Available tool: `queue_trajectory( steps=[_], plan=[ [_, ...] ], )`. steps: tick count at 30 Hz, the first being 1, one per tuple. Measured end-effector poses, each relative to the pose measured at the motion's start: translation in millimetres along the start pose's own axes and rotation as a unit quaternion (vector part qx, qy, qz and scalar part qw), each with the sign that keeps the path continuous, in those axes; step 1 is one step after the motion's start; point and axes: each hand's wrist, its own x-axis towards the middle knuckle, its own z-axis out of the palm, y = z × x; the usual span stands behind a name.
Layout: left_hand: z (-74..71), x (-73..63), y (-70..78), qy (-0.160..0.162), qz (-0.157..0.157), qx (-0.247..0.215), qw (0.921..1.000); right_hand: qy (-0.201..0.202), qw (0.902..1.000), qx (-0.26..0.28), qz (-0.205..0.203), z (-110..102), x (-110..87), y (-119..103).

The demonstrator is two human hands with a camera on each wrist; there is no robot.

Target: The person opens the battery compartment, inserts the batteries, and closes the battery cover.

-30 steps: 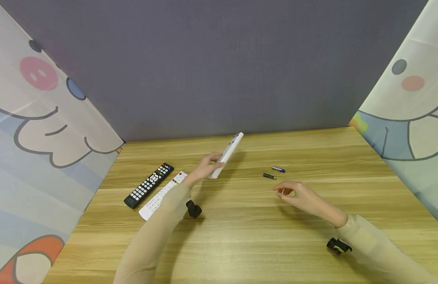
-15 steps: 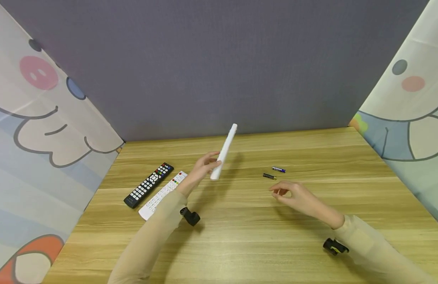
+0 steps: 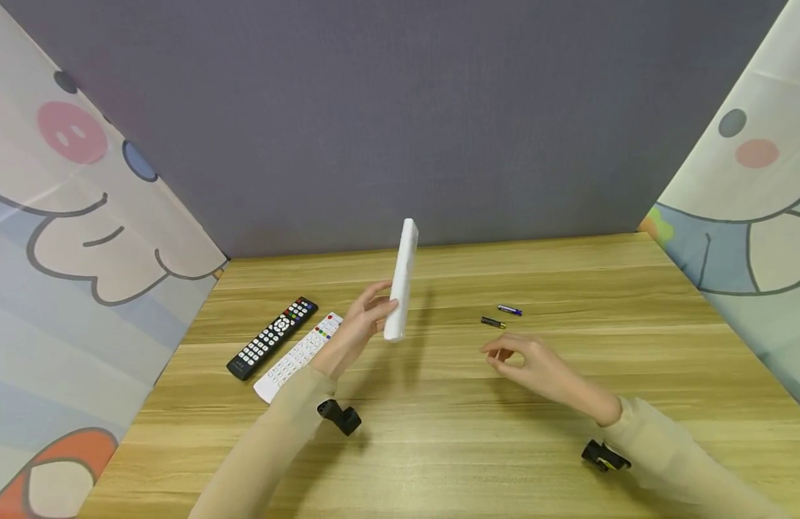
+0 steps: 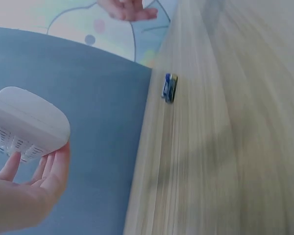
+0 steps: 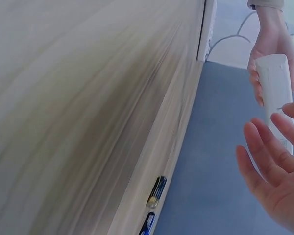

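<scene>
My left hand grips a white remote control by its edges near the lower end. The remote is raised off the table, far end up. In the left wrist view the button side of the remote faces the fingers, and in the right wrist view its plain white back shows. Over the table to the right, my right hand holds nothing, with fingers loosely bent. Just beyond its fingertips lie a black battery with a gold end and a blue-and-white battery, side by side.
On the table's left side lie a black remote and another white remote, partly hidden by the left sleeve. A grey panel stands along the wooden table's back edge. Cartoon-printed curtains hang at both sides.
The left hand has turned the held remote from its buttons showing to its edge and back, raising its far end and shifting it left. The right hand has drifted slightly left and down.
</scene>
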Motion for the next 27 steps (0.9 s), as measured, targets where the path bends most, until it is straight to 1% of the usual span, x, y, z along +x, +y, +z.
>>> queue_trajectory(
  steps=[7,10,14,20,24,27],
  plan=[
    [8.0,-15.5,2.4,-0.02,0.02,-0.029,0.9992,0.026,0.9995,0.015,-0.014,7,2.8,-7],
    [12.8,-23.4,2.7,-0.012,0.015,-0.043,0.9989,0.033,0.9989,0.032,-0.009,10,3.7,-11],
    [20.4,-32.3,2.5,-0.004,0.014,-0.061,0.998,0.042,0.997,0.065,0.008,13,5.1,-17],
    [31.1,-42.3,3.1,-0.008,0.023,-0.082,0.9963,0.044,0.9915,0.117,0.036,18,8.2,-27],
    [37.1,-46.9,1.5,-0.004,0.027,-0.101,0.9945,0.045,0.9873,0.148,0.037,20,9.6,-34],
    [40.9,-49.8,-0.7,0.006,0.033,-0.097,0.9947,0.046,0.9835,0.172,0.032,23,10.4,-40]
  ],
)
